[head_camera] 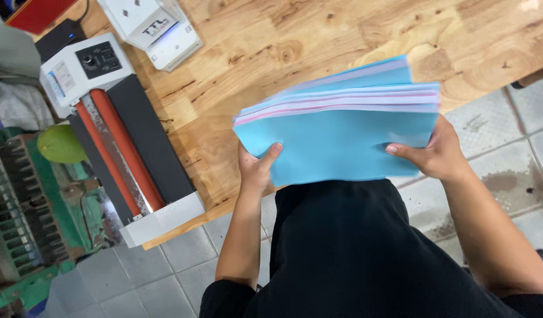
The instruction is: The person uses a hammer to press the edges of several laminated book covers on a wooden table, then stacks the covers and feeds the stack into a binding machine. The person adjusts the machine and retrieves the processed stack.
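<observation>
A thick stack of paper sheets [342,123], mostly light blue with pink and white layers showing at the edge, is held over the near edge of a wooden table [271,41]. My left hand [255,169] grips the stack's lower left corner, thumb on top. My right hand [431,152] holds the right side, thumb across the top blue sheet. The stack is tilted, its far edge fanned slightly.
A roll laminator [127,144] with red rollers and a white control box lies at the table's left edge. A white device [153,26] sits behind it. A green machine [24,200] and a green fruit [60,144] are at left. Grey floor tiles [507,159] lie below.
</observation>
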Tool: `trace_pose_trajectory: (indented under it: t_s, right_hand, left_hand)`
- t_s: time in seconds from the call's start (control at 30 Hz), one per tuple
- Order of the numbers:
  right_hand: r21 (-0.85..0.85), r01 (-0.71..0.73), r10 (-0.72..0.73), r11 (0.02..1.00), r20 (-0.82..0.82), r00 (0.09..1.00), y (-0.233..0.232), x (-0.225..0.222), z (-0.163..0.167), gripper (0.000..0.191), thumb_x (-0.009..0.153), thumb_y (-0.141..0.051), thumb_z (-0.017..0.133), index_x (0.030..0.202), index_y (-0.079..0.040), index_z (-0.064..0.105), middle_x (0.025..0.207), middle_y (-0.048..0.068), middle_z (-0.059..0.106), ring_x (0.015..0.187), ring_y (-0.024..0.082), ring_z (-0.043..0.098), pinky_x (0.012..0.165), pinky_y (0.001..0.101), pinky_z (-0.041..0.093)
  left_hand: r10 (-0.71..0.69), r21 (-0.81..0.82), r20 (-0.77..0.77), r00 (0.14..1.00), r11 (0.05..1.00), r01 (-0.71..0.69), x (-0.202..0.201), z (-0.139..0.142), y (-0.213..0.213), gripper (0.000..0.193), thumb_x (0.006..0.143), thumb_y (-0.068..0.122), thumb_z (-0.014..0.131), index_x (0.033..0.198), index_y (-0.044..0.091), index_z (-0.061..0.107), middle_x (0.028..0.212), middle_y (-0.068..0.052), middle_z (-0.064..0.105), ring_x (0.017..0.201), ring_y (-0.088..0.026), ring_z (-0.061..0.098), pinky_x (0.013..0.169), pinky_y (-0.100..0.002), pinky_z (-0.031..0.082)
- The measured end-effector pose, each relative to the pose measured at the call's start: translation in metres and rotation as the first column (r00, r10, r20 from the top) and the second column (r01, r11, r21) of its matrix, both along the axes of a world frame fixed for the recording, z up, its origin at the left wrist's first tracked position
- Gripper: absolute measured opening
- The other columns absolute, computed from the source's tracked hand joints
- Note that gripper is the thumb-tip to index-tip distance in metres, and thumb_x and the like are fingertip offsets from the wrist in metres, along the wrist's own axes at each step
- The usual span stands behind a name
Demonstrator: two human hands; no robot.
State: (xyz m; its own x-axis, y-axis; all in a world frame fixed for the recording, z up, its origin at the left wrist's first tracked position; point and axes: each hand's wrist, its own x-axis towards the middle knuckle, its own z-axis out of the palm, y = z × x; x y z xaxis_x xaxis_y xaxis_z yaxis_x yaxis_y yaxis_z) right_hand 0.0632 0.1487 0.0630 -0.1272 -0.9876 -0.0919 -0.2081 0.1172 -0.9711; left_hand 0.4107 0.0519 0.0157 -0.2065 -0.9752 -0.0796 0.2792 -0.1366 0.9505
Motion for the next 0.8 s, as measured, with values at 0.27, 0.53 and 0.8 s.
trace_pose_trajectory:
  t_s: [0.27, 0.53, 0.8]
  right_hand:
    - [-0.078, -0.169, 0.174, 0.983, 0.064, 0.983, -0.075, -0.007, -0.065, 0.039, 0.091, -0.002, 0.075, 0.128, -0.002, 0.066, 0.127, 0.005, 0.068, 0.121, 0.019, 0.062, 0.106, 0.035, 0.05]
    - [-0.15, 0.009, 0.063, 0.989, 0.468, 0.881, -0.084, -0.002, -0.048, 0.082, 0.076, -0.006, 0.083, 0.149, -0.009, 0.045, 0.147, 0.004, 0.057, 0.141, 0.018, 0.052, 0.126, 0.0377, 0.041]
    - [-0.218, 0.056, 0.049, 0.974, 0.447, 0.893, -0.088, 0.008, -0.055, 0.101, 0.073, -0.02, 0.1, 0.151, -0.006, 0.038, 0.129, 0.002, 0.054, 0.125, 0.015, 0.054, 0.113, 0.0316, 0.043]
  left_hand:
    - [0.176, -0.168, 0.135, 0.975, 0.974, -0.153, 0.007, -0.012, -0.029, 0.065, 0.084, -0.008, 0.083, 0.138, 0.0, 0.048, 0.128, -0.011, 0.065, 0.114, -0.018, 0.067, 0.097, -0.036, 0.061]
    - [0.023, -0.276, 0.168, 0.986, 0.961, 0.024, 0.021, -0.008, -0.035, 0.089, 0.077, 0.001, 0.09, 0.151, 0.003, 0.041, 0.153, -0.011, 0.051, 0.142, -0.022, 0.053, 0.12, -0.041, 0.047]
    - [0.076, -0.297, 0.084, 0.994, 0.954, -0.048, 0.013, -0.033, -0.04, 0.117, 0.066, 0.018, 0.101, 0.159, 0.007, 0.03, 0.148, -0.011, 0.057, 0.138, -0.022, 0.057, 0.119, -0.039, 0.049]
